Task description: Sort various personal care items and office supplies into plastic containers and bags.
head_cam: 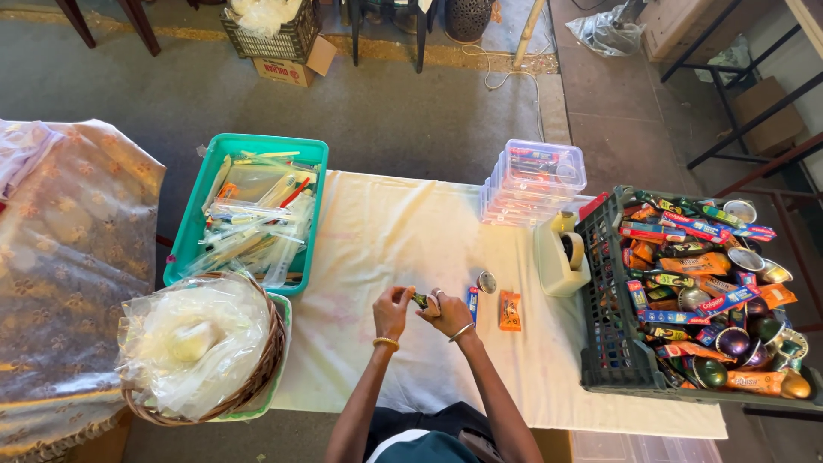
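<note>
Over the white tablecloth [386, 231], my left hand [392, 310] and my right hand [447, 312] meet and pinch a small dark green item [420, 300] between their fingertips. Both wrists wear a thin bangle. Just right of my right hand lie a small blue packet [472, 302], a small round tin [487, 281] and an orange sachet [510, 310] on the cloth.
A teal tray [184, 236] of clear-wrapped items sits at the left, with a wicker basket [267, 364] of plastic bags in front. At the right are a tape dispenser [561, 253], stacked clear boxes [536, 180] and a dark crate [604, 343] of colourful packets and tins.
</note>
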